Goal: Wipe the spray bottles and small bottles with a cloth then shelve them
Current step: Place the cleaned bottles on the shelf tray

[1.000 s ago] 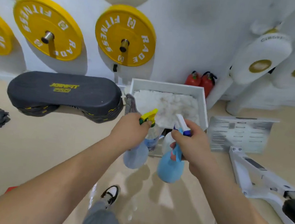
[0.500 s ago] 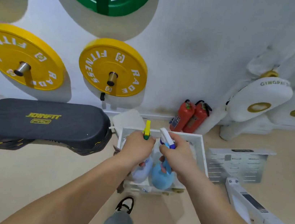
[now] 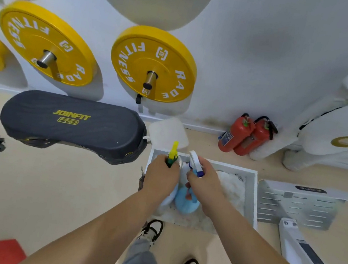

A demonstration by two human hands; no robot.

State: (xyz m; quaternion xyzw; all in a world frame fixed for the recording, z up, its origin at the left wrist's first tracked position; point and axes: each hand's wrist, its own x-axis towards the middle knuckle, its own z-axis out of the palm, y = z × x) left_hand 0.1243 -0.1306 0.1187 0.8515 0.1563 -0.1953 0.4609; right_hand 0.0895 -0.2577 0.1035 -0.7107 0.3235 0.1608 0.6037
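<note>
As the left hand (image 3: 161, 178) clamps a yellow-trigger spray bottle (image 3: 174, 153), the right hand (image 3: 204, 184) grips a rounded blue spray bottle (image 3: 185, 203), over a square white tray (image 3: 251, 196) of crumbly white stuff.

Pale bottle (image 3: 170, 198) in tray (image 3: 252, 194) mostly hidden under left hand (image 3: 161, 178), blue bottle (image 3: 186, 203) neck covered by right hand (image 3: 205, 182)

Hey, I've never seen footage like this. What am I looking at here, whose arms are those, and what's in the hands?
This is one picture from a wide-angle camera worn on a person's head, looking down at their bare arms; no machine is involved. The left hand grips a pale spray bottle with a yellow trigger, and the right hand grips a blue spray bottle, both over a white tray on the floor. Yellow weight plates hang on the wall; two red fire extinguishers stand below.
</note>
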